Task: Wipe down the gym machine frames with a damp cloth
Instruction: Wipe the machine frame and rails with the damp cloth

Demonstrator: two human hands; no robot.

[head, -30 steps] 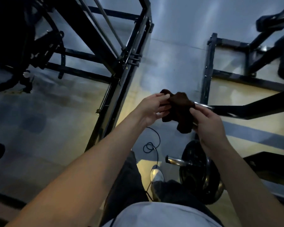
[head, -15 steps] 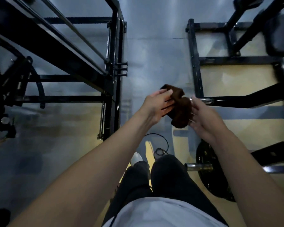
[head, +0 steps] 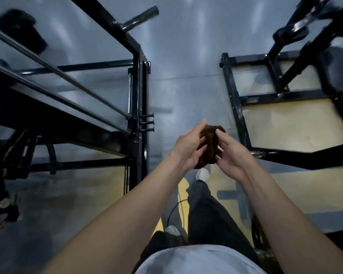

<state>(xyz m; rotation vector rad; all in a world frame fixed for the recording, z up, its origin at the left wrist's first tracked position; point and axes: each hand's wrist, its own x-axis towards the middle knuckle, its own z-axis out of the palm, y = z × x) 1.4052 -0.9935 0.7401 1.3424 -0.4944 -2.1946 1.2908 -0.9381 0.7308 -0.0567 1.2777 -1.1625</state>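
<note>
Head view, looking steeply down: a dark brown cloth (head: pixel 210 143), bunched into a wad, is held between both hands above the grey floor (head: pixel 178 62). It is pinched on its left side by the curled fingers and thumb of the left hand (head: pixel 190 147), and gripped on its right side by the right hand (head: pixel 229 153), whose thumb is laid across the upper edge. The cloth is touched by neither machine. To the left of the cloth, a black machine frame (head: pixel 137 95) with an upright post and chrome guide rods is seen; to the right of the cloth, a second black frame (head: pixel 234 99) is laid out over the floor. Below the cloth, a white shoe (head: pixel 203 175) and dark trousers (head: pixel 208 214) are visible.
</note>
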